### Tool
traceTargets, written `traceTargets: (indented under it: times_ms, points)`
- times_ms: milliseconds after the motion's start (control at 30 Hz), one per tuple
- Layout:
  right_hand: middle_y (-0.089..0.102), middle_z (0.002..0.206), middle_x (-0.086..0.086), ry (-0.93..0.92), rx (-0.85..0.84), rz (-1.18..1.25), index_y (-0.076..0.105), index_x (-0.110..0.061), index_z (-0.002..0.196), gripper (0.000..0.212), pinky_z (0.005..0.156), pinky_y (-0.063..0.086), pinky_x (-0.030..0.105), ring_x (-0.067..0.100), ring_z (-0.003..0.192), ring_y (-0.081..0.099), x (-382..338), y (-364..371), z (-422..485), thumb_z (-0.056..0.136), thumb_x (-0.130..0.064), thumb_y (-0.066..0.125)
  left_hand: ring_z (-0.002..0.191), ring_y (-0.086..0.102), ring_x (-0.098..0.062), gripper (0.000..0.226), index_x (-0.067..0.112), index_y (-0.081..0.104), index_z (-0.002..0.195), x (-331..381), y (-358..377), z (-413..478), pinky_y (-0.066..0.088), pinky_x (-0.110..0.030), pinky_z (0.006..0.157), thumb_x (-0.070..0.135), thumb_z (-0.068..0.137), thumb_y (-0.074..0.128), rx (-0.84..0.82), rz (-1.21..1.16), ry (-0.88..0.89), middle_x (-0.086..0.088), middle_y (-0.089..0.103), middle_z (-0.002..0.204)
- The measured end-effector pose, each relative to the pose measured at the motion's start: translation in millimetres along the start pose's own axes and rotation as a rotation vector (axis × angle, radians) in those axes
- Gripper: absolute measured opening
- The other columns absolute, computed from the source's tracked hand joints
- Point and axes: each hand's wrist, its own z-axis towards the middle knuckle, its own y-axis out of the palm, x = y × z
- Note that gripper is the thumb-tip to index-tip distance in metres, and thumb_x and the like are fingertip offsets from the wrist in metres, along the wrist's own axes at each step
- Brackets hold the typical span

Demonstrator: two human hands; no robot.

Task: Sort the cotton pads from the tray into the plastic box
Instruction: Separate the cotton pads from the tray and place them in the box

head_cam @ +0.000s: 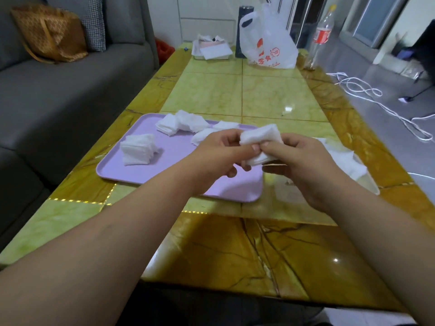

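Observation:
A lilac tray lies on the table with several piles of white cotton pads: one pile at its left, others along its far edge. Above the tray's right end, my left hand and my right hand both pinch one stack of cotton pads between thumbs and fingers. A clear plastic box stands to the right of the tray, mostly hidden behind my right hand, with white pads inside it.
The green and amber tiled table has a white plastic bag, a dark cylinder, a white dish with papers and a plastic bottle at its far end. A grey sofa runs along the left. White cable lies on the floor at right.

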Motion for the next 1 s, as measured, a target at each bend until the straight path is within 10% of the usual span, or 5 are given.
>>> traceTargets:
  times_ms: [300, 700, 1000]
  points:
    - [0.063, 0.078, 0.011, 0.010, 0.377, -0.178, 0.064, 0.002, 0.092, 0.034, 0.062, 0.047, 0.041, 0.024, 0.069, 0.059, -2, -58, -12, 0.077, -0.028, 0.072, 0.072, 0.071, -0.008, 0.024, 0.024, 0.069, 0.117, 0, 58, 1, 0.043, -0.010, 0.053, 0.035, 0.096, 0.068, 0.054, 0.187, -0.032, 0.012, 0.073, 0.104]
    - [0.017, 0.043, -0.007, 0.172, 0.216, -0.807, 0.027, -0.019, 0.053, 0.052, 0.050, 0.017, 0.031, 0.019, 0.048, 0.025, 10, -59, -12, 0.069, -0.031, 0.076, 0.083, 0.068, -0.012, 0.023, 0.030, 0.068, 0.116, -7, 75, 4, 0.054, -0.018, 0.077, 0.027, 0.094, 0.069, 0.084, 0.303, 0.047, 0.017, 0.071, 0.106]
    - [0.050, 0.057, -0.001, 0.174, 0.232, -1.189, 0.049, -0.016, 0.059, 0.065, 0.052, 0.032, 0.026, 0.022, 0.059, 0.056, 3, -52, -8, 0.078, -0.078, 0.055, 0.085, 0.069, -0.016, 0.024, 0.031, 0.067, 0.115, -10, 74, 6, 0.055, -0.021, 0.075, 0.023, 0.093, 0.068, 0.077, 0.293, 0.059, 0.017, 0.072, 0.106]
